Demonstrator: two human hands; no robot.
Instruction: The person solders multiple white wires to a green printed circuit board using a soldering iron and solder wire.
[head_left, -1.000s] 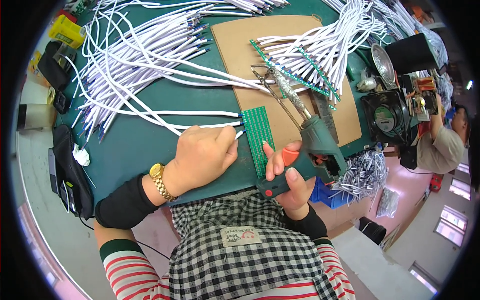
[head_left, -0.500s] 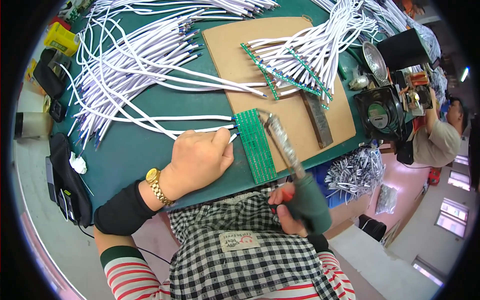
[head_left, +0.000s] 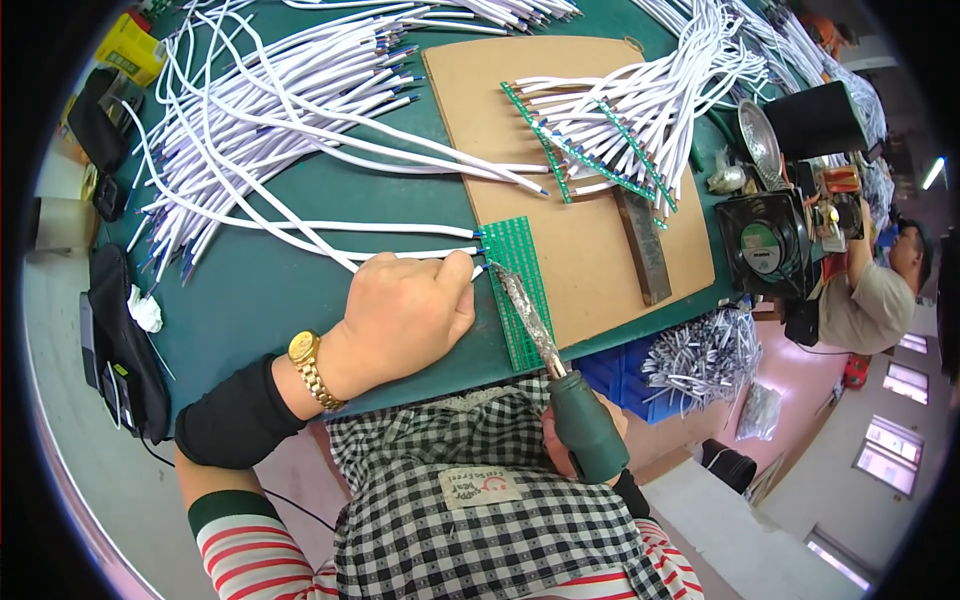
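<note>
My left hand point(head_left: 408, 312) is closed, pinching a white cable point(head_left: 478, 272) close to its end, at the left edge of a green circuit board point(head_left: 516, 342). Two more white cables point(head_left: 440, 229) meet the same edge just above. In my right hand point(head_left: 556, 445) is a soldering iron point(head_left: 590, 430) with a dark green handle, which partly hides the fingers. Its silvery shaft slants across the board, and the tip reaches the end of the pinched cable. Whether tip and wire actually touch is too small to tell.
A brown board point(head_left: 590, 320) carries finished-looking green strips point(head_left: 600, 170) with many white cables, and a dark metal bar point(head_left: 642, 250). Loose cables point(head_left: 250, 130) pile at the left. A black fan point(head_left: 762, 245) stands right, near a blue bin point(head_left: 625, 375). Another person point(head_left: 875, 295) sits far right.
The soldering iron has swung left and down, bringing its tip from above the brown board to the cable end at the circuit board's edge. My left hand keeps its pinch.
</note>
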